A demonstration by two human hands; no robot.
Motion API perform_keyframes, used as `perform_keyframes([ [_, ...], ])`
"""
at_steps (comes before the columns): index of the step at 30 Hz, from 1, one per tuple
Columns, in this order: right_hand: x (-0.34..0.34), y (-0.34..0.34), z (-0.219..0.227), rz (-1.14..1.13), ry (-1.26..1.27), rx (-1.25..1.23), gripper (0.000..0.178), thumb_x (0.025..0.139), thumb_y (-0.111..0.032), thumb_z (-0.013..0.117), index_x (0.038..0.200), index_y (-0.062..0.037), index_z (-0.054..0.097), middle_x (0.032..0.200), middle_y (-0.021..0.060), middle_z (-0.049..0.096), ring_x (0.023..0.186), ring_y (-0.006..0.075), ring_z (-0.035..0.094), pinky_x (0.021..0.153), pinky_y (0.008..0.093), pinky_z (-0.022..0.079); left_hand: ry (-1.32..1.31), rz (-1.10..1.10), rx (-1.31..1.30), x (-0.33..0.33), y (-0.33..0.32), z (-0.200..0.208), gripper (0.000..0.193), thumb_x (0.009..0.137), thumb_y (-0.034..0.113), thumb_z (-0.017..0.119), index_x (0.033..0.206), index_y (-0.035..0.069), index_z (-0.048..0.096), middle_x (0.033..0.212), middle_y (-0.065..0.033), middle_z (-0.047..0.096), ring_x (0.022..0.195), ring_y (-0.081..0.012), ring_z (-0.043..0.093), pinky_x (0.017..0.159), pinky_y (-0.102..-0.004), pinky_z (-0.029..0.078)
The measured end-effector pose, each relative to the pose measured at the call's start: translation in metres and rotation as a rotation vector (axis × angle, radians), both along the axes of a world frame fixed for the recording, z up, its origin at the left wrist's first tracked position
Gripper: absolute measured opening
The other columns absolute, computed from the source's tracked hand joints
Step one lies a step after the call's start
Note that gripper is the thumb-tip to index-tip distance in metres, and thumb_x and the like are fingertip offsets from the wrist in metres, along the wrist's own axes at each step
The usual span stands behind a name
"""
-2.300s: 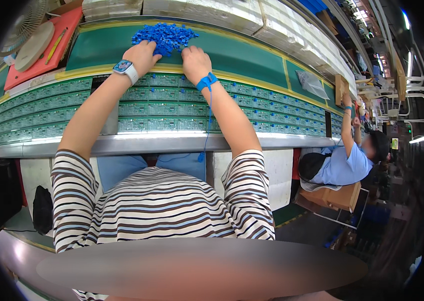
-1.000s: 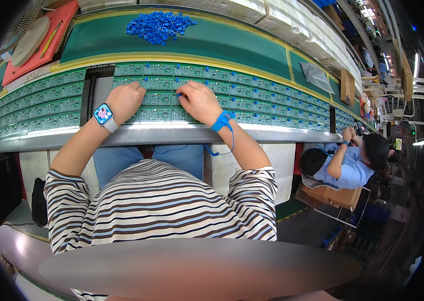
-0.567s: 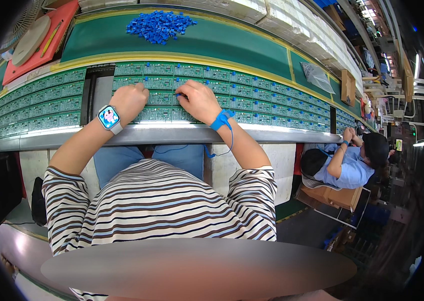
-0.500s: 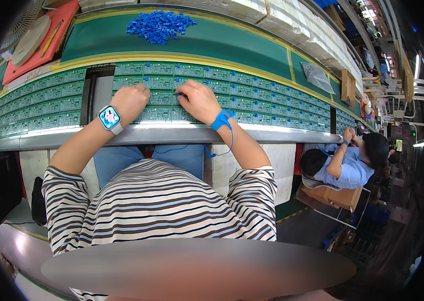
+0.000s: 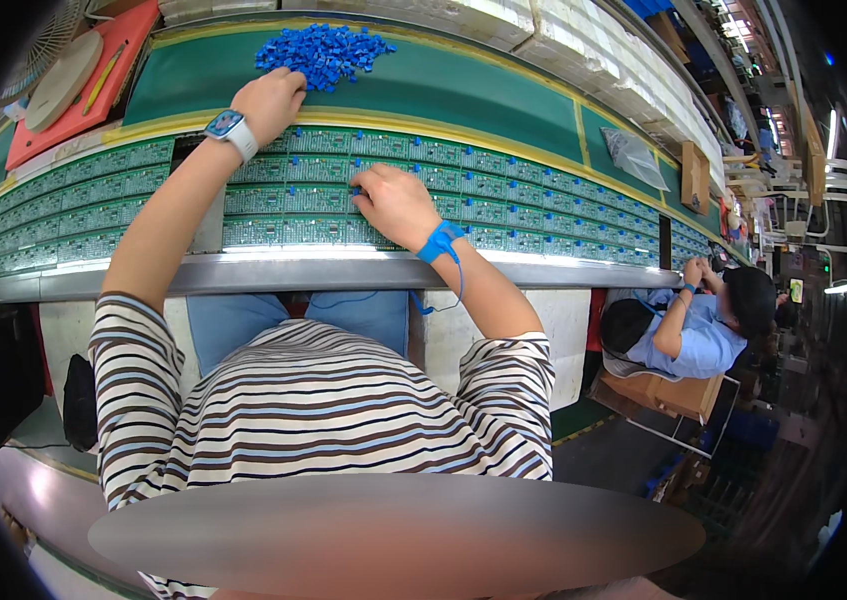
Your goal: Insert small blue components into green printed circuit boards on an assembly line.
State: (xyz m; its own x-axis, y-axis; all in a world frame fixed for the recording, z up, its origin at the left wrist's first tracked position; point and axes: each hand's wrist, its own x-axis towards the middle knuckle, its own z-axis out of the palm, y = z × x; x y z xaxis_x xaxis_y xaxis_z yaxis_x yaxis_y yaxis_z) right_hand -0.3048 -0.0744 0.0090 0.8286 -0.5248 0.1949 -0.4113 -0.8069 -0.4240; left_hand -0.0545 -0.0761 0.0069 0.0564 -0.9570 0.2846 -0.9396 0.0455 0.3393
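Nearest the camera: striped shirt [image 5: 313,410] of the person, blue trousers below the metal rail [image 5: 323,272] at the bench edge.

Right hand [image 5: 395,203] lies palm down on the green circuit boards [image 5: 293,200], fingers bent, fingertips [image 5: 358,192] pressing at a board in the middle row. A tiny blue bit shows at the fingertips; cannot tell if it is pinched or already seated, so the grip is unclear. Blue wrist strap [image 5: 437,242] on that wrist, its cord hanging down over the rail.

The boards run in rows along the whole conveyor, left to right, curving with the lens. A dark gap [image 5: 205,195] breaks the row just left of the person's left forearm.

Left arm stretches further out across the boards. White-banded watch [image 5: 227,128] on the wrist. Left hand [image 5: 268,98] is at the near edge of the pile of small blue parts [image 5: 325,52], fingers curled down and touching the pile's lower left side. Whether it has closed on any parts is not visible.

The pile sits on the green mat [image 5: 463,90] beyond the boards, past a yellow stripe.

Far left: red tray [image 5: 118,70] with a round tan disc [image 5: 63,68] on it.

Far right: another person in a blue shirt [image 5: 693,335] seated at the same line, hands up at the boards.
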Motion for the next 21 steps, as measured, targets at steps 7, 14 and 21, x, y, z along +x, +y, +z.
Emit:
perform_keyframes([
  [7, 0.036, -0.061, 0.01, -0.078, -0.03, -0.014, 0.015, 0.075, -0.017, 0.063, 0.086, -0.0062, 0.063, 0.084, 0.013, 0.062, 0.081, 0.0309, 0.06, 0.071, 0.0409, 0.049, 0.013, 0.044, 0.074, -0.013, -0.026, -0.007, 0.012, 0.081, 0.015, 0.056, 0.088, 0.006, 0.058, 0.091, -0.0142, 0.057, 0.084, -0.0331, 0.058, 0.071, -0.0432, 0.048],
  [14, 0.084, -0.117, -0.02, -0.325, -0.116, -0.042, 0.018, 0.072, -0.02, 0.068, 0.082, -0.0062, 0.062, 0.088, 0.015, 0.061, 0.081, 0.0346, 0.06, 0.07, 0.0432, 0.05, -0.061, 0.015, 0.06, -0.017, -0.028, -0.007, 0.014, 0.079, 0.005, 0.05, 0.091, 0.003, 0.057, 0.094, -0.0159, 0.057, 0.086, -0.0338, 0.059, 0.071, -0.0424, 0.049],
  [21, 0.048, -0.06, 0.017, -0.247, -0.145, 0.172, 0.012, 0.076, -0.015, 0.063, 0.081, -0.0047, 0.06, 0.076, 0.0142, 0.064, 0.073, 0.0309, 0.062, 0.065, 0.0378, 0.049, 0.082, -0.054, -0.094, -0.011, 0.004, -0.008, 0.01, 0.082, 0.007, 0.053, 0.09, 0.003, 0.058, 0.09, -0.0135, 0.055, 0.082, -0.0328, 0.056, 0.07, -0.0402, 0.046],
])
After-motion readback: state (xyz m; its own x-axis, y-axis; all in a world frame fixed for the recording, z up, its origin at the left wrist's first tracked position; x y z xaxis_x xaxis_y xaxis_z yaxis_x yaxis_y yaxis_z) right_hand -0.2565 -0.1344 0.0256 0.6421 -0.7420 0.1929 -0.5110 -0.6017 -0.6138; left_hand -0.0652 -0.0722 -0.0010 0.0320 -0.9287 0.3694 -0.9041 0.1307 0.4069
